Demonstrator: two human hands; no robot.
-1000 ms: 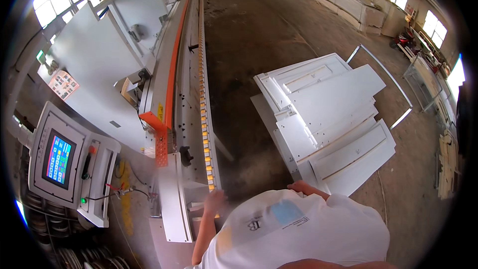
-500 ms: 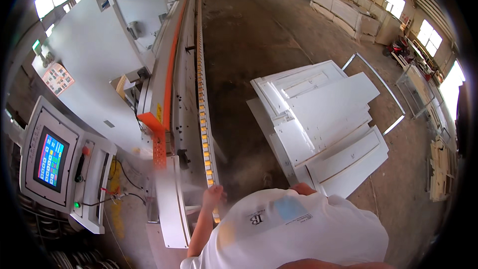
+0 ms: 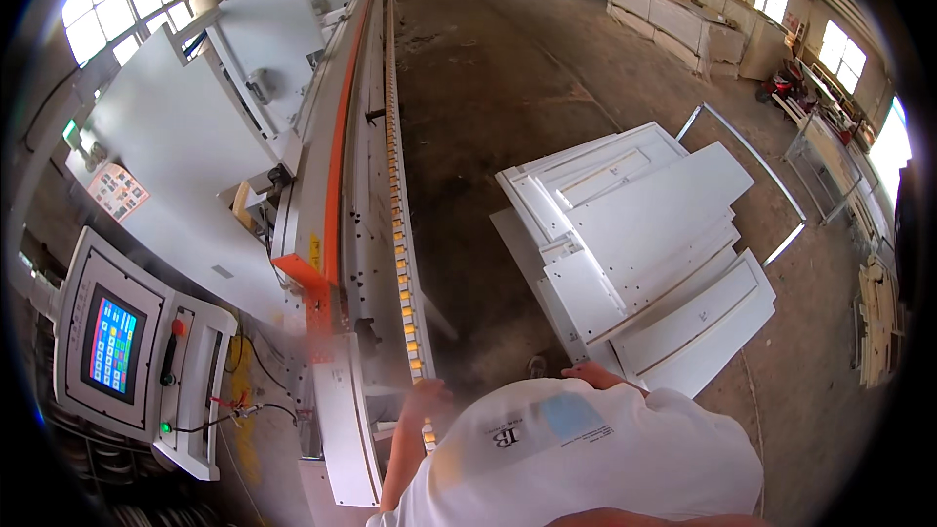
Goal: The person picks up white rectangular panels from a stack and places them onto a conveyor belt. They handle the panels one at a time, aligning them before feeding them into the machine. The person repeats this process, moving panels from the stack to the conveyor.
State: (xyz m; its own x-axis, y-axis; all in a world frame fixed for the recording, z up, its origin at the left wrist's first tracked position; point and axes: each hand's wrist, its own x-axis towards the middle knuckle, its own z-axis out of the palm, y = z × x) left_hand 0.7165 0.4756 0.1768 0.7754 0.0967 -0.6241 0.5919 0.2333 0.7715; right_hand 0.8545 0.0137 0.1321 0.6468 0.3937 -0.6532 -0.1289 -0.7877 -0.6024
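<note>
Roller rail [image 3: 401,252], long axis straight ahead

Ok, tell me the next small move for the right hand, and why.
Probably ease the right hand toward the stacked white panels: it lies close to their near edge with no panel visibly in it, while the left hand is at the yellow-rollered rail.

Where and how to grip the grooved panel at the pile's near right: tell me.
Probably best by the outer long edge of the grooved panel, from the near right: that edge faces the floor with no board over it, while its opposite edge runs beside other white boards. Its underside is hidden.
</note>
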